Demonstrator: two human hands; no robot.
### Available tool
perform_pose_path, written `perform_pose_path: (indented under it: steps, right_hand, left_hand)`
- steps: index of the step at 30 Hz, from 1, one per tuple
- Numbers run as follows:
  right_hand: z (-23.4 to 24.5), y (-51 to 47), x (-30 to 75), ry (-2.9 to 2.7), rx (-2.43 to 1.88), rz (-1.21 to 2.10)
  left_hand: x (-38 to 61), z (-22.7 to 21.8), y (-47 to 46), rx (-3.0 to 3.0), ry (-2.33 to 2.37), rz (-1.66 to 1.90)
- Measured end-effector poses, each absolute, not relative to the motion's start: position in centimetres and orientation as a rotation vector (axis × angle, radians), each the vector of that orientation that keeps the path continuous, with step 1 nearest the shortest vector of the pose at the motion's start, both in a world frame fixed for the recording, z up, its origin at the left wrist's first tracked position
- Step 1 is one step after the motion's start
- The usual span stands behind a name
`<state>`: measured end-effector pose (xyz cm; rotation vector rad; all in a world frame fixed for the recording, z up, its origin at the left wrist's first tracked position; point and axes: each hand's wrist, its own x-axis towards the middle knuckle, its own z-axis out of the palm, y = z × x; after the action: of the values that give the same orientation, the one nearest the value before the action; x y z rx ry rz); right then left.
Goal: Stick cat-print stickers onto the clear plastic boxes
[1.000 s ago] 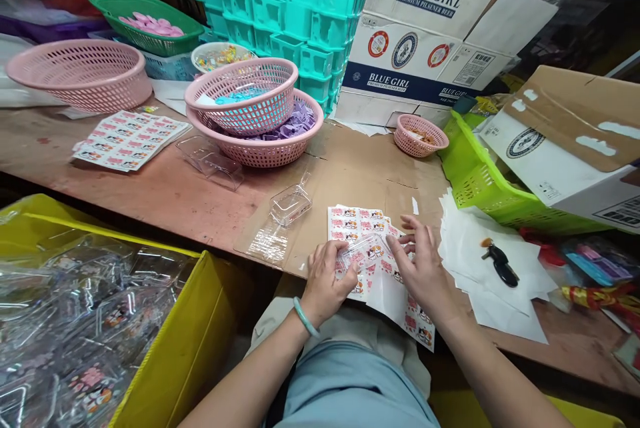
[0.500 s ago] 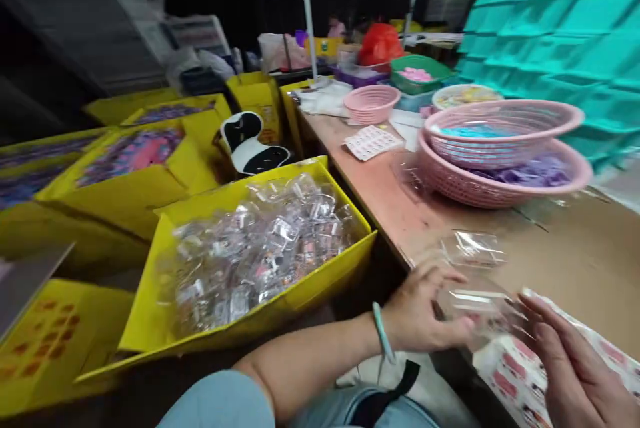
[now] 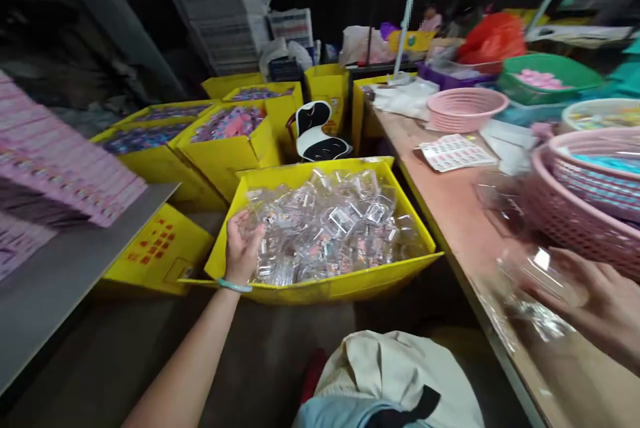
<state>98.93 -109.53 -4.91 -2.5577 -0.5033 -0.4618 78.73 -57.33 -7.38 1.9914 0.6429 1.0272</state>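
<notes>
My left hand (image 3: 241, 249), with a pale green bangle on the wrist, is at the left side of a yellow carton (image 3: 320, 291). Its thumb and fingers are curled round a clear plastic box (image 3: 254, 223), hard to separate from the pile of similar clear boxes (image 3: 340, 221) filling the carton. Some of these have small coloured pictures on them. Over the worktable (image 3: 430, 195) on the right, my right hand (image 3: 590, 288) is closed on another clear plastic box (image 3: 547, 271); motion blurs it. Shiny clear plastic (image 3: 543, 318) lies just below that hand.
Pink baskets (image 3: 595, 221) stand at the table's right, with a sticker sheet (image 3: 454, 152) and another pink basket (image 3: 466, 108) farther back. At left, a grey board (image 3: 95, 281) carries stacked pink packages (image 3: 65, 155). Filled yellow cartons (image 3: 225, 155) and a black-and-white chair (image 3: 320, 131) stand behind.
My view has swung left. My left hand has moved from the table to the yellow carton with a clear box. My right hand has left the sticker sheet and now holds a clear box.
</notes>
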Motion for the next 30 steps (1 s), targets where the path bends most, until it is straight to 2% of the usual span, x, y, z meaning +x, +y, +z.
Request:
perform_pose_path:
  steps: [3,7,11,13,18,22,26,30]
  right_hand:
    - [-3.7,-96.9,94.7,-0.946,-2.36,-0.256]
    - [-5.8,-80.2,87.9,-1.548,-2.142,-0.1]
    - [-8.9,-73.3,85.1,-1.685,-2.246,-0.211]
    - [-9.7,-73.4,84.6,-1.769,-2.243,-0.245]
    - [-9.5,-76.6,84.1,-1.805,-2.163,-0.29]
    - [-8.2,-83.0,89.7,-1.239,-2.33,-0.501]
    - [-6.4,-94.1,99.3,-0.249,-2.636,-0.738]
    - [-5.9,-102.7,104.9,0.1,-2.71,-0.717]
  left_hand:
    - [76.7,-9.2,-58.3,2.217,0.704,1.01]
    - [76.1,-11.6,-59.6,2.412,0.761,1.148]
    - [75.6,-12.6,-58.2,2.362,0.758,1.076]
    - [75.3,-12.8,-57.3,2.302,0.645,1.036]
    - [76.2,-11.3,-57.8,2.414,0.471,1.313]
    - [78.7,-8.3,-62.1,2.414,0.26,1.393]
    - [85.6,-6.2,-70.4,2.2,-0.033,1.07]
    - [97.8,-5.8,-81.4,2.194,-0.243,0.711]
